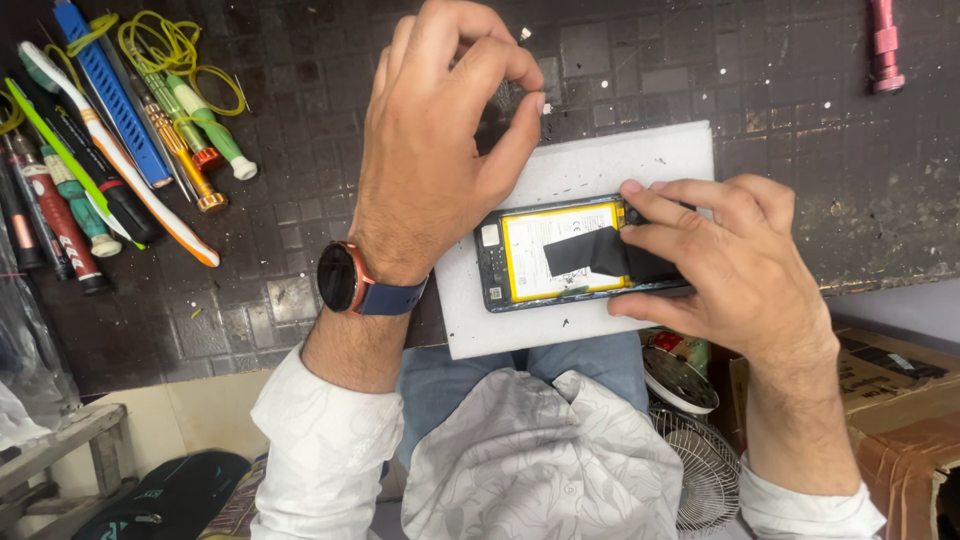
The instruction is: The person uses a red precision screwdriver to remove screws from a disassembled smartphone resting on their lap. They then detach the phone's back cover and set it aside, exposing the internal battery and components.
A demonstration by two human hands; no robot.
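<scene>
Opened phone (560,255), back cover off, w/ flat yellow battery (545,250) and a matte black flap (600,252) over it, lies on a smooth white rectangular pad (600,170) atop the dark, scuffed, square-embossed worktop (760,90); plastic-handled screwdrivers (190,130), a blue strip tool (110,95) and yellow rubber bands (170,50) sit far left, pink metal tool (884,45) top right. Right hand (730,265) arches over phone's right end, grip closed on its edges, thumb below & fingers on top. Left hand (435,150), wrist in a dark round watch (345,278), hovers above pad's upper left, thumb & forefinger in a narrow pinch on something too tiny to make out.
</scene>
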